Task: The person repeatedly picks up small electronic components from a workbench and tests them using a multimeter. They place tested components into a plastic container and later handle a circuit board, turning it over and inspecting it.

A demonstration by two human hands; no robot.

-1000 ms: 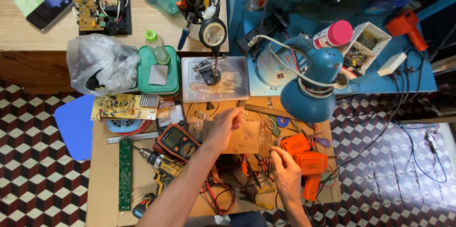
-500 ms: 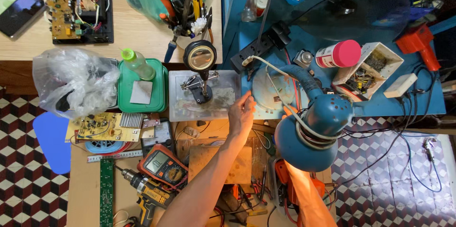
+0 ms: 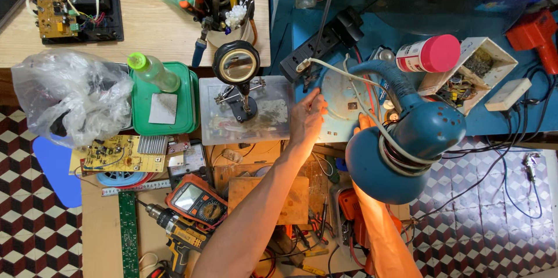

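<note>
Near the middle of the frame, the left hand (image 3: 306, 120) lay flat with its fingers loosely together and extended, the fingertips touching the left edge of a pale round disc (image 3: 344, 103) that sat on the blue bench top just right of centre. Only the fingertips of the right hand (image 3: 365, 122) showed, resting at the disc's lower right edge; the rest of it was hidden behind the blue desk lamp (image 3: 407, 144), so whether it gripped anything could not be told. Just left of the left hand stood a clear plastic tray (image 3: 216, 121) carrying a helping-hand stand with a round magnifier (image 3: 236, 64) above it. Further left sat a green lidded box (image 3: 174, 116) with a small green-capped bottle (image 3: 152, 71) lying on it, and beside that a crumpled clear plastic bag (image 3: 70, 95). Below the forearm lay a wooden block (image 3: 290, 202), an orange-cased multimeter (image 3: 196, 201) and a cordless drill (image 3: 174, 230). In the upper right stood a white can with a pink cap (image 3: 430, 54), next to an open white box of small parts (image 3: 482, 68).
</note>
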